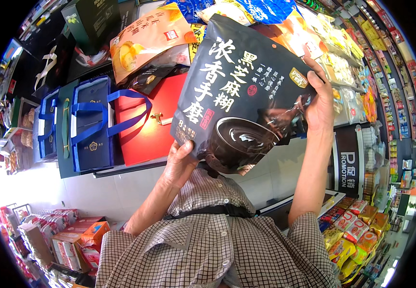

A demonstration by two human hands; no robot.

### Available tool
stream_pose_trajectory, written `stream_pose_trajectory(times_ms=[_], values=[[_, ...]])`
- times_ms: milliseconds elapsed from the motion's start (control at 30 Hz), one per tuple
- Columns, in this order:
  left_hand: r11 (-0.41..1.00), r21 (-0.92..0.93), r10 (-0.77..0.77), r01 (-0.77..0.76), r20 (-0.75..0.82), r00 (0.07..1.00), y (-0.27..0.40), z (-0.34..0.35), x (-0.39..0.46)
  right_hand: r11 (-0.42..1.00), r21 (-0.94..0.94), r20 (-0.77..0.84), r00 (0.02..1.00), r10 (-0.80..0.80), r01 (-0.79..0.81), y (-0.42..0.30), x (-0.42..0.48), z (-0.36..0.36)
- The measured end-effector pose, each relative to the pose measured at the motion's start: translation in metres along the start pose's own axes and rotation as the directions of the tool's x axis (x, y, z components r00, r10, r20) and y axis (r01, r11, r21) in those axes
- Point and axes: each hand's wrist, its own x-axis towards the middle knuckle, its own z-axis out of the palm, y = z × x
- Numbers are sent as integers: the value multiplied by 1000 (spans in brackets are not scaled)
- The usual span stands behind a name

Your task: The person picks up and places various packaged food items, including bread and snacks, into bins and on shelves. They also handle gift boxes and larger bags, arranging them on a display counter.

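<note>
A large black pouch of black sesame paste [244, 97] is held up in front of my chest, tilted, with its printed front and a picture of a dark bowl facing me. My left hand [181, 160] grips its lower left corner, thumb on the front. At the right edge my right hand [319, 97] holds it, with the thumb near the gold logo and the fingers mostly behind. Beyond the pouch lie an orange food pouch [154, 39] and a blue package [269, 10], both partly covered.
Left of the pouch stand a red gift box [150, 133] and navy gift bags [91, 126] with blue ribbon handles. A dark green box [91, 25] is farther back. Bagged snacks [337, 39] fill the right side. Noodle packs [355, 230] sit low right, stacked cartons [71, 248] low left.
</note>
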Motion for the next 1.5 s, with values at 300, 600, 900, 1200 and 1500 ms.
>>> stream_pose_trajectory(times_ms=[300, 600, 900, 1200, 1500], values=[[998, -5, 60, -60, 2, 998, 7, 2, 8, 973, 4, 162, 960, 227, -231, 42, -25, -5], [999, -13, 49, -51, -103, 994, -11, -35, 20, 980, 53, 36, 981, 189, -191, 52, -35, 13], [999, 21, 49, -48, -82, 995, -1, -23, 24, 986, 98, 71, 989, 129, -136, 59, -33, 14], [996, 55, 77, -73, -76, 994, 11, -11, 21, 977, 136, 27, 987, 161, -163, 67, -33, 20], [993, 69, 106, -100, -101, 989, 13, -9, 21, 965, 159, 39, 978, 205, -209, 84, -34, 9]])
